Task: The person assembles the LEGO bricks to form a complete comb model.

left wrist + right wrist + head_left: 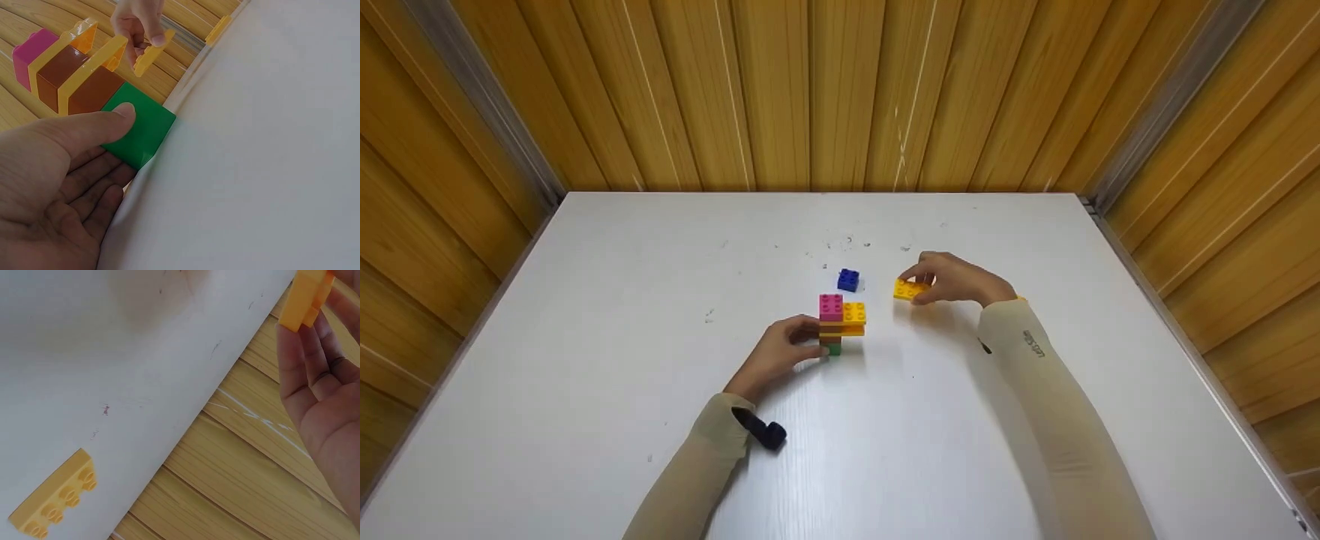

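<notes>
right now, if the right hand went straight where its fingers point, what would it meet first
Likely the blue block, left of the yellow brick in the right hand, though depth is unclear.

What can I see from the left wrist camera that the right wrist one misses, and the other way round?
Only the left wrist view shows the stack of pink, yellow, brown and green bricks, and the left hand holding it, thumb against the green brick.

Only the right wrist view shows dark marks on the white table.

Both show the right hand gripping a yellow brick, a second yellow brick lying on the table, and the wood wall.
</notes>
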The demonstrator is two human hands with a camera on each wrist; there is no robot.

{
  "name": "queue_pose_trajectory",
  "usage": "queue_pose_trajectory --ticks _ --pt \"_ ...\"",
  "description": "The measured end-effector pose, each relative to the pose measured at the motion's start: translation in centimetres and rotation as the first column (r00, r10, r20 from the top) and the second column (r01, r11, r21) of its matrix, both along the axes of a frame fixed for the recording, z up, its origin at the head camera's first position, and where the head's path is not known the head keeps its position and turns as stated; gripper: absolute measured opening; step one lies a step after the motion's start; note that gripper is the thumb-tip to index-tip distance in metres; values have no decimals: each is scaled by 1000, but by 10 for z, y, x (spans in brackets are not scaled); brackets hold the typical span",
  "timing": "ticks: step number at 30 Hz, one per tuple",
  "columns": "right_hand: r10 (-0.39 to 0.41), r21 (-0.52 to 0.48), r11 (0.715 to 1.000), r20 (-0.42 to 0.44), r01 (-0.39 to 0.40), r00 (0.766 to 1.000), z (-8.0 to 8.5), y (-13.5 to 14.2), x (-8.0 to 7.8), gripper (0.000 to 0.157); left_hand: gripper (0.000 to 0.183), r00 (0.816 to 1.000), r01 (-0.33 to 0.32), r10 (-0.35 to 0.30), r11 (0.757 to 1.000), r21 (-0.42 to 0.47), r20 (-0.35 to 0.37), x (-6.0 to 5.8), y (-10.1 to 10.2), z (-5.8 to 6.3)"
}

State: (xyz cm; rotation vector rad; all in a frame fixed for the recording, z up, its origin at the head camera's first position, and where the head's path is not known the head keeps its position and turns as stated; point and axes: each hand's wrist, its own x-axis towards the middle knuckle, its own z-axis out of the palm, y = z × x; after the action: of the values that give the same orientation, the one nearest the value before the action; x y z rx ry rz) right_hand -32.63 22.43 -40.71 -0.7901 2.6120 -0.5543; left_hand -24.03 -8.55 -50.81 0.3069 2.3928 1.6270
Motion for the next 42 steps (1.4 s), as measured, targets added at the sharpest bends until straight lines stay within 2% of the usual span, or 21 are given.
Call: queue_pose_trajectory --ticks 7,19,25,32,42 --pt "-4 1 1000 11 4 1000 9 -12 4 47 41 1000 -11 11 1000 -10 -3 0 0 0" --pt "78 -6 997 -43 -78 996 21 -31 14 46 41 1000 -5 5 1000 -8 -8 0 0 1" --pt "110 -19 994 -53 -111 993 26 -40 18 45 40 1000 -11 12 1000 -24 21 -1 1 1" --pt "163 -42 985 -96 -167 982 34 -47 23 46 42 1000 -7 7 1000 0 17 1 1 2" --pt "185 -64 979 -110 -193 976 39 -56 27 47 39 1000 5 -5 1000 11 -3 1 0 1"
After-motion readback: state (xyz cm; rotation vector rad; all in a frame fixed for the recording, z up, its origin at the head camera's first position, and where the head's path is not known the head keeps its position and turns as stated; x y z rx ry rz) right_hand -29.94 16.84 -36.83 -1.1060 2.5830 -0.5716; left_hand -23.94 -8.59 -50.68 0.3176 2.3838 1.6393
